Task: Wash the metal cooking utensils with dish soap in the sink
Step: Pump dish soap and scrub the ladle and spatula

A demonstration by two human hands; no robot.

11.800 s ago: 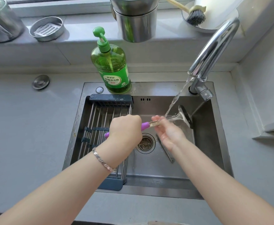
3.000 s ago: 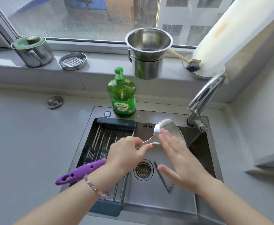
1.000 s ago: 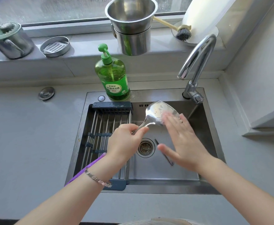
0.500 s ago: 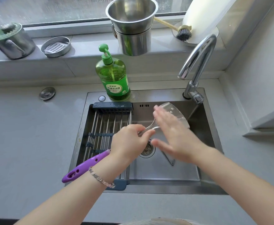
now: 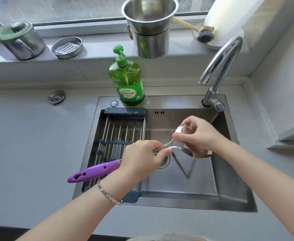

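Note:
Over the steel sink I hold a metal spatula with a purple handle. My left hand grips its metal neck, and the purple handle sticks out to the lower left. My right hand is curled around the blade, thumb on top and fingers underneath, hiding most of it. A green dish soap bottle stands on the sink's back rim. The tap at the back right has no water running. A thin metal utensil lies on the sink floor beside the drain.
A dark wire drying rack spans the sink's left half. On the window ledge stand a steel mug, a small round tin, stacked steel pots and a brush. A round metal plug sits on the grey counter.
My right hand went from rubbing the blade with flat fingers to curling around it. The spatula has dropped a little lower over the sink.

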